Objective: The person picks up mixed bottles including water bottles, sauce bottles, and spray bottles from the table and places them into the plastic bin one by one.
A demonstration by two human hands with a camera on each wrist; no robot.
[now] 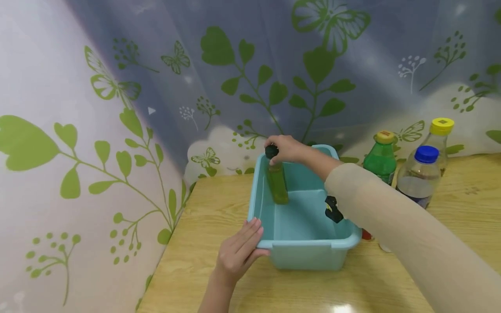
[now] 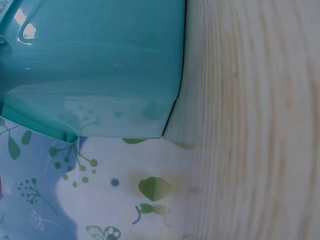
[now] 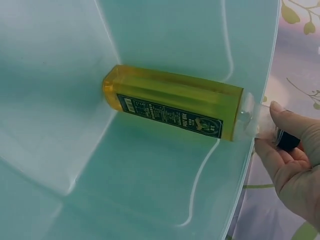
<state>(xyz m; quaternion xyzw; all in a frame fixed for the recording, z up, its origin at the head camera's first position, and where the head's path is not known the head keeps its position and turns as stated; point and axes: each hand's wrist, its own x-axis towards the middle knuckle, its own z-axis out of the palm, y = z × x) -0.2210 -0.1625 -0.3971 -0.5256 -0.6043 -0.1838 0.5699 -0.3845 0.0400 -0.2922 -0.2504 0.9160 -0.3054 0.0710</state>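
Patterned cloth [image 1: 242,108] hangs beyond the wooden table [image 1: 211,200]; the right hand [image 1: 288,150] pinches a bottle [image 1: 278,187] by its neck, in the basin's [image 1: 303,244] far left corner. The left hand [image 1: 238,252] touches the near left rim, fingers straight.

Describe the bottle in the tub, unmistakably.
On the table sits a blue tub. In it is a yellow-green bottle, the right hand gripping its top. Its black cap sets it apart from the yellow- and blue-capped bottles outside.
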